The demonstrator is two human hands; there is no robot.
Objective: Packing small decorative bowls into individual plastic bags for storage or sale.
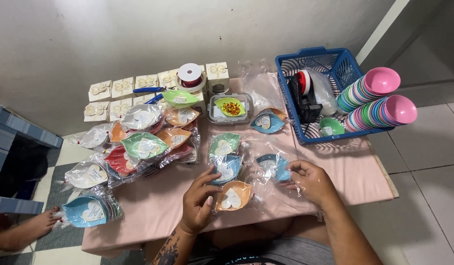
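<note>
1. The left hand [200, 198] rested on the pink-covered low surface [357, 179], fingers loosely curled and touching the clear wrap of an orange leaf-shaped dish with a white heart card [232, 195], gripping nothing that I could make out.
2. The right hand [310, 181] pinched the crinkled clear wrap around a blue leaf-shaped dish [276, 166], thumb and fingertips closed on the film at the dish's right end.
3. That blue dish sat on the surface near the front edge, just left of the right hand, with a column of wrapped green, blue and orange dishes beside it.
4. Its long axis ran roughly left to right, slightly tilted; the tip by the fingers was hidden under them.
5. To do this well, I'd judge the film needs gathering snug at the tip, dish kept flat, card facing up.
6. Behind stood a blue plastic basket [342, 61] with stacked colourful bowls.
</note>
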